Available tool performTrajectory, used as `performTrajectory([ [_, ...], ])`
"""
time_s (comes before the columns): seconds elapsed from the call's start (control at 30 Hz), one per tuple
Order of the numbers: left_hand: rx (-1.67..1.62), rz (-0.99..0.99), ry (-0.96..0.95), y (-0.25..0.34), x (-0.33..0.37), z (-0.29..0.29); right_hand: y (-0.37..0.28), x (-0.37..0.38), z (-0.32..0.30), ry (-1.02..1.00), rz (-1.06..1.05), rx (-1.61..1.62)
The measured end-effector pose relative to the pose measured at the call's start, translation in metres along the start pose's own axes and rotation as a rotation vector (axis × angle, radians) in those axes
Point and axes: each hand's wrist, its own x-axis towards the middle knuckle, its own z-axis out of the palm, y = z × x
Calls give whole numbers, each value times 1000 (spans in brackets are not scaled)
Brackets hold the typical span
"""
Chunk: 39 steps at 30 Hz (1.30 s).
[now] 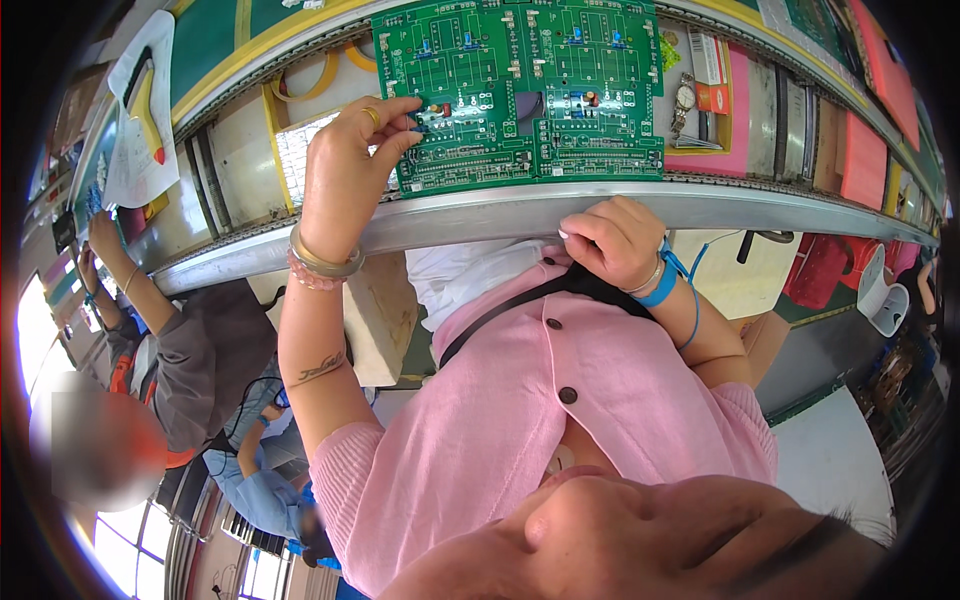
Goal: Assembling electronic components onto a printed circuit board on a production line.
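Note:
A green circuit board panel (530,150) made of two matching halves lies across the rails of the line. Small blue, red and white parts stand on it. At the board's left edge is my left hand (355,165), its thumb and fingertips bent together beside a small cluster of parts (438,110). Whatever lies between those fingertips is too small to name. My right hand (615,240), curled into a loose fist, rests near the metal rail (480,208) in front of me, apart from the board. Nothing shows in it. A blue strap (662,280) circles my right wrist.
Yellow tape rolls (305,78) lie left of the board. A wristwatch (683,105) lies in a tray on the right. Farther left are a yellow-handled cutter (145,105) on a plastic sheet and a co-worker's hands (105,240) at the same line. Red-pink foam pieces (865,160) lie right.

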Motion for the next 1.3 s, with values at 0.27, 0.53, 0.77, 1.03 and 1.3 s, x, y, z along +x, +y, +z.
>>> performTrajectory([
  [0.27, 22, 50, 55, 5, 1, 5, 1, -2, 2, 9, -5, -12],
  [0.53, 37, 60, 101, 22, -4, 0, 0, 1, 2, 36, -18, -7],
  [0.77, 411, 62, 248, -1, -35, -19, 1, -1, 2, 68, -25, 10],
  [1.03, 354, 111, 204, 3, -48, 8, -5, 4, -1, 66, 25, 51],
  [1.3, 302, 196, 135, 4, -43, 17, -2, 4, 3, 83, 31, 21],
])
